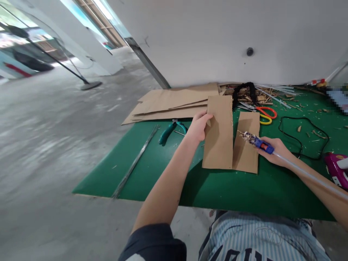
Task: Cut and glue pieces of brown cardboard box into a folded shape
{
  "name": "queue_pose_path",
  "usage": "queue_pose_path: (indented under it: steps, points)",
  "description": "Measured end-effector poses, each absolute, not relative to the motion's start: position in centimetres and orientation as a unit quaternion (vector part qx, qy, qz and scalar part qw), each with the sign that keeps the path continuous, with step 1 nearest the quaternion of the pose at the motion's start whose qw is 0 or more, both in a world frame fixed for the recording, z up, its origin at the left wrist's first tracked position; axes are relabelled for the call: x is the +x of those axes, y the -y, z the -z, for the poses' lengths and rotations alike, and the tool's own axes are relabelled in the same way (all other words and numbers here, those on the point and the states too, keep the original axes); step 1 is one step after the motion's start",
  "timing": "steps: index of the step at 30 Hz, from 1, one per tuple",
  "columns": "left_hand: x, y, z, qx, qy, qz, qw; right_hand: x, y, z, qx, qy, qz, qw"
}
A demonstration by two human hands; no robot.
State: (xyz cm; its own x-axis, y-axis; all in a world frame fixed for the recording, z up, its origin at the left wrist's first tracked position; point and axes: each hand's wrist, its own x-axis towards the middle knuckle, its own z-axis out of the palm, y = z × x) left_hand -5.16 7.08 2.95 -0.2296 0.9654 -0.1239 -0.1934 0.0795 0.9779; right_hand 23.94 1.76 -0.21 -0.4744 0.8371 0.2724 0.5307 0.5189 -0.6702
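Observation:
My left hand (198, 126) grips the left edge of a tall brown cardboard panel (219, 132) that stands tilted on the green mat (152, 170). A second, shorter cardboard panel (247, 145) leans against its right side. My right hand (276, 150) is closed on a blue glue gun (259, 143) with a clear glue stick running back along my arm. The gun's tip, crusted with debris, points at the seam between the two panels.
Flat cardboard sheets (171, 103) lie at the mat's far left. Teal pliers (168, 131), thin metal rods (136, 161), red-and-yellow scissors (266, 114), a black cord (301, 137), wood scraps (250, 96) and a pink tool (337, 168) lie around. A white wall stands behind.

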Motion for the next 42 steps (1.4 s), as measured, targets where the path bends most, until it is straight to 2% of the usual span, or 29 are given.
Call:
queue_pose_path:
  steps: [10, 27, 34, 42]
  points:
    - [-4.2, -6.3, -3.1, 0.394, -0.543, -0.517, 0.532, 23.8, -2.1, 0.0, -0.415, 0.83, -0.249, 0.278]
    - [-4.7, -7.1, -1.9, 0.352, -0.561, -0.529, 0.531, 23.8, -2.3, 0.2, -0.413, 0.848, -0.223, 0.245]
    - [-4.4, -6.7, -2.4, 0.368, -0.531, -0.511, 0.567, 23.8, -2.3, 0.2, -0.428, 0.839, -0.229, 0.248]
    - [-4.6, -7.0, -2.1, 0.359, -0.563, -0.519, 0.533, 24.0, -2.3, -0.1, -0.402, 0.855, -0.243, 0.221]
